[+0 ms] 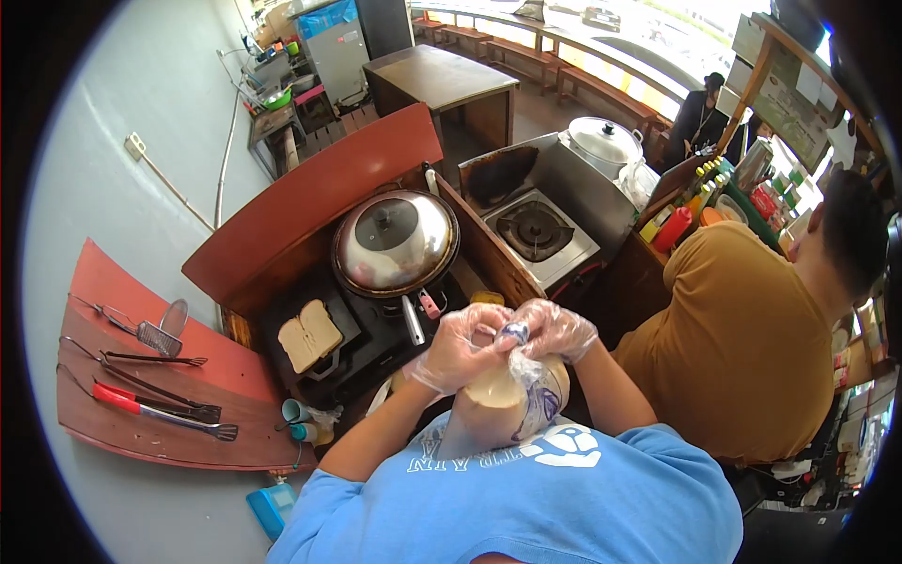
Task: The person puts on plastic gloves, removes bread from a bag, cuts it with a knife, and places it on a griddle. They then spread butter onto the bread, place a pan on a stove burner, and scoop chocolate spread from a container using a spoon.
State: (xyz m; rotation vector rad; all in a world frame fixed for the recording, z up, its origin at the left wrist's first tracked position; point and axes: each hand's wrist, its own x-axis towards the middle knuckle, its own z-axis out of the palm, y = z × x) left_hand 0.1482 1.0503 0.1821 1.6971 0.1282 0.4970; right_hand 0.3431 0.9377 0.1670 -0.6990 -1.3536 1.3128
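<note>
Both my hands wear clear plastic gloves and meet in front of my chest. Between them is the gathered neck of a clear plastic bread bag (540, 406) with purple print. Pale bread shows through the bag, which rests close against my blue shirt. My left hand (458, 350) pinches the twisted neck from the left, its fingers closed. From the right, my right hand (561, 332) grips the same neck with bent fingers. Bread slices (310, 336) lie side by side on a dark flat pan at the left burner.
A wok with a domed lid (390, 240) sits on the stove, its handle pointing at me. Tongs (164, 414) and a grater (158, 338) hang on the red board at left. A bare gas burner (536, 230) stands right. A co-worker in a brown shirt (738, 348) is close on my right.
</note>
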